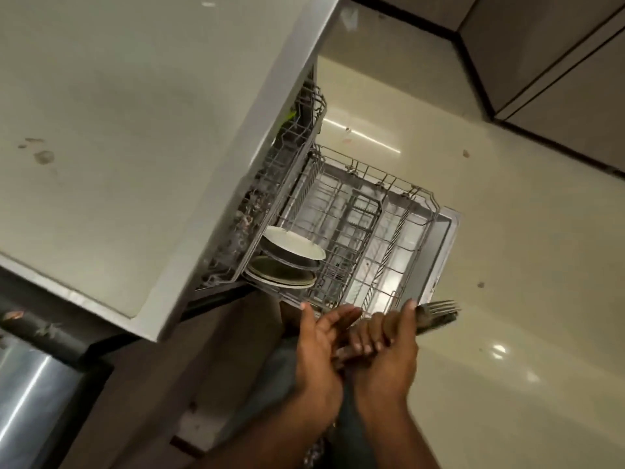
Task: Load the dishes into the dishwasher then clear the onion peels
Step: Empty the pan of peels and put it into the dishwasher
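The dishwasher's lower rack (419,211) is pulled out over the open door, below the counter. Two or three plates (291,255) stand tilted at the rack's near left corner. An upper rack (287,154) pokes out from under the counter edge. My right hand (389,353) grips a bundle of cutlery (436,316), with fork tines sticking out to the right, just in front of the lower rack. My left hand (321,346) lies against the right one with its fingers straight, touching the cutlery handles.
A pale countertop (128,137) fills the upper left. A steel sink (30,394) shows at the lower left, with scraps on its dark rim. Glossy cream floor (524,265) lies to the right, with dark cabinets (558,72) beyond.
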Demonstrator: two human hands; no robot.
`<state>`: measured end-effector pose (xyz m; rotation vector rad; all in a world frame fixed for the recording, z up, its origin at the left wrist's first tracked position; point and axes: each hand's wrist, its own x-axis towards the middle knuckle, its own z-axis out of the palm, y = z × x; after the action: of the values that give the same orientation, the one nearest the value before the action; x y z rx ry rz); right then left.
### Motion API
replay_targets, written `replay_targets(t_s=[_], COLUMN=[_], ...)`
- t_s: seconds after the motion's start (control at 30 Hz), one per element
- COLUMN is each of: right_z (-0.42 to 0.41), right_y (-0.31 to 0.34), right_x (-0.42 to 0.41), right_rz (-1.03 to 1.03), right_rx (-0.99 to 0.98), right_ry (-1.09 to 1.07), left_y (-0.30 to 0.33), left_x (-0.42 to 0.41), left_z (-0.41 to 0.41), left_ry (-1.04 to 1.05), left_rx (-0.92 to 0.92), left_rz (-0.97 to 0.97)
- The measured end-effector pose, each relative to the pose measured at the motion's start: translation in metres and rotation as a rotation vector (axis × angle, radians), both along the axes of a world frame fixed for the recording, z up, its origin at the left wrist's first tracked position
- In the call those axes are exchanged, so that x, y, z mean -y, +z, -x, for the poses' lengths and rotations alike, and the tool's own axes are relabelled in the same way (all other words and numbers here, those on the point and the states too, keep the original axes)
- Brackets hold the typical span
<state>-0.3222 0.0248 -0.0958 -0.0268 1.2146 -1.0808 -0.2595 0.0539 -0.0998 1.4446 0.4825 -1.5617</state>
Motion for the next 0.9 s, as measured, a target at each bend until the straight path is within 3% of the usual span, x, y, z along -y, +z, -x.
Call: replay_targets(t_s=[0.13, 0.2, 0.4, 0.63, 0.77, 0.9], right_z=[0.004, 0.01, 0.041, 0.022, -0.007, -0.025], right_y=[-0.059, -0.088, -0.171, -0.288, -0.343, -0.387], right_x=[-0.005, -0.001, 0.014, 0.087, 0.128, 0.145], right_rz=[-0.053, -0.115, -0.322, -0.279, -0.289, -0.292], right_rx=[-0.049, -0.169, -0.598, -0.523, -0.457, -0.59], right_ry=[0.11, 0.218, 0.665, 0.786, 0.748, 0.74], left_y=[-0.038, -0.061, -0.12, -0.178, -0.2, -0.213], left_x=[0.015, 0.015, 0.009, 0.002, -0.004, -0.001], left_z=[0.017, 0.024, 0.039, 0.015, 0.001, -0.01], left_ry=[0.046, 0.03, -0.403, -0.488, -0.52, -0.54], left_rx=[0.026, 0.043, 0.228, 0.229, 0.205, 0.195], left_rz=[-0.067, -0.125, -0.227, -0.299, -0.343, -0.359])
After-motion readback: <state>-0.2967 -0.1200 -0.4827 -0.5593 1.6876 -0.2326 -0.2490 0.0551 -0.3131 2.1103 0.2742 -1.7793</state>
